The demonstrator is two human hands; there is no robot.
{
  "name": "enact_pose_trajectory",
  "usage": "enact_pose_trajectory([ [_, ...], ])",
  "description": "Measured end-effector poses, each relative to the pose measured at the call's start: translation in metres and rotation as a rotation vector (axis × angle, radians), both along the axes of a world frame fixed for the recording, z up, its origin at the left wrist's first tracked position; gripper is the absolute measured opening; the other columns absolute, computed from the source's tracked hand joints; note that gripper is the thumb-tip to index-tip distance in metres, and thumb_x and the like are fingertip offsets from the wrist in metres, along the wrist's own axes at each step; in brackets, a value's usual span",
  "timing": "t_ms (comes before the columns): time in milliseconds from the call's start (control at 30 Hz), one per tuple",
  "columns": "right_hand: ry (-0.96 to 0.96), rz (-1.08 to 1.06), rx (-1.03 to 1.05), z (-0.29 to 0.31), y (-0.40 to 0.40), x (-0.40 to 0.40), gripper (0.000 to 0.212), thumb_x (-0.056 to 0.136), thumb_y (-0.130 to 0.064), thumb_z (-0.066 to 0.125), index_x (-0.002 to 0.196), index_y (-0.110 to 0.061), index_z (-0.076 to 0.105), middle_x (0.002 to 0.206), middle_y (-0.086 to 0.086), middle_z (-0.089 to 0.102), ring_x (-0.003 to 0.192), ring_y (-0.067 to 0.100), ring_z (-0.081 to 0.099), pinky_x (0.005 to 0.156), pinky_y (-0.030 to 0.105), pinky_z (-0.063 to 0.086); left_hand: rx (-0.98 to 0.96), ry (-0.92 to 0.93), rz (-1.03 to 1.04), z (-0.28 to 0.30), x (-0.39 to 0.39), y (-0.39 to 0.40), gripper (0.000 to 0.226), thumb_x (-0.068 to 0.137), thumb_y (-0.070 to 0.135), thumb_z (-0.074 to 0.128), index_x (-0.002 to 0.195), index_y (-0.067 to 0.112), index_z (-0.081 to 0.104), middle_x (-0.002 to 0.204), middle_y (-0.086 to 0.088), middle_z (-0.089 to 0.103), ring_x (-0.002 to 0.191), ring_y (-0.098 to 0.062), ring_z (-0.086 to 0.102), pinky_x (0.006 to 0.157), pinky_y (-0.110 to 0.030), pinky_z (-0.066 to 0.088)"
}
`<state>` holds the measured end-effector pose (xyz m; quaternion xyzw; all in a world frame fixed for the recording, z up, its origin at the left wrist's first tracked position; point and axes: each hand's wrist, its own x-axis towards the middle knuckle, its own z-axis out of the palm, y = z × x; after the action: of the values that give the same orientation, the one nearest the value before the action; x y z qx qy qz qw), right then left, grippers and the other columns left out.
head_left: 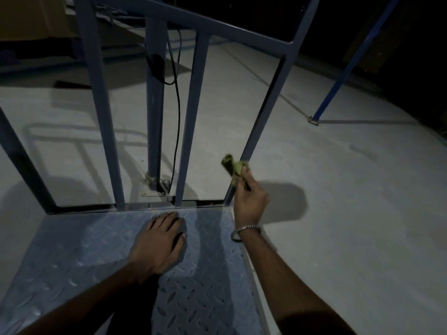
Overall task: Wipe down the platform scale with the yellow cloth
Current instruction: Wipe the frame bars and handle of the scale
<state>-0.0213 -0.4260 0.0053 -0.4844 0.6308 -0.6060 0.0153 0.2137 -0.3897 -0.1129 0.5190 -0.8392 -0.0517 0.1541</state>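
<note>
The yellow cloth [234, 168] is bunched up small in the right hand [250, 201]. The fingers are closed around it, and it touches the blue post [260, 126] on the right side of the rail, low down near the floor. The cloth looks soft and light. It should bend and fold easily, so it is best held as a wad in the fist, with a bit sticking out to rub with.

The left hand [159, 243] holds nothing. It lies open and flat on the platform scale [79, 257], near the far edge.

The scale's plate is hard shiny metal with little raised bumps all over. Dirt could hide between the bumps, so the cloth may need firm rubbing there. The rail is made of smooth painted bars, straight and stiff. A black cable [178, 122] hangs by the round middle pole [154, 117]. The floor [338, 189] is pale and smooth.
</note>
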Motion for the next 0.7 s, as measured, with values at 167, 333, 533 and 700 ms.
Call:
enact_pose_trajectory([
  [167, 0.007, -0.02, -0.056, 0.01, 0.004, -0.001, 0.028, 0.095, -0.014, 0.071, 0.123, -0.015, 0.074, 0.115, 0.0, 0.076, 0.094, 0.011, 0.075, 0.084, 0.035, 0.062, 0.006, 0.005, 0.012, 0.001, -0.001, 0.0, 0.053, 0.108, 0.05, 0.032, 0.143, 0.021, 0.059, 0.153, -0.005, 0.055, 0.141, -0.025, 0.05, 0.12, -0.046, 0.038],
  [333, 0.095, -0.131, -0.125, 0.027, -0.016, -0.001, 0.025, 0.097, -0.02, 0.068, 0.122, -0.015, 0.07, 0.108, 0.001, 0.077, 0.093, 0.015, 0.073, 0.08, 0.029, 0.058, 0.021, -0.012, 0.017, 0.003, -0.003, 0.001, 0.052, 0.107, 0.051, 0.031, 0.143, 0.022, 0.057, 0.154, -0.004, 0.053, 0.141, -0.025, 0.047, 0.12, -0.046, 0.037],
  [533, 0.226, -0.019, 0.241, -0.067, 0.008, -0.004, 0.009, 0.097, -0.018, 0.062, 0.104, -0.014, 0.066, 0.087, 0.011, 0.073, 0.076, 0.031, 0.069, 0.063, 0.032, 0.049, -0.01, -0.016, 0.015, 0.004, -0.003, 0.001, 0.048, 0.106, 0.047, 0.038, 0.14, 0.02, 0.059, 0.151, -0.006, 0.056, 0.138, -0.027, 0.05, 0.116, -0.046, 0.039],
  [700, 0.45, 0.033, 0.406, -0.052, 0.011, -0.001, 0.025, 0.093, -0.012, 0.063, 0.114, -0.018, 0.075, 0.099, 0.011, 0.076, 0.084, 0.034, 0.071, 0.068, 0.037, 0.056, 0.032, 0.006, 0.006, 0.007, -0.002, 0.004, 0.048, 0.107, 0.044, 0.036, 0.139, 0.018, 0.06, 0.152, -0.007, 0.056, 0.14, -0.026, 0.049, 0.121, -0.044, 0.035],
])
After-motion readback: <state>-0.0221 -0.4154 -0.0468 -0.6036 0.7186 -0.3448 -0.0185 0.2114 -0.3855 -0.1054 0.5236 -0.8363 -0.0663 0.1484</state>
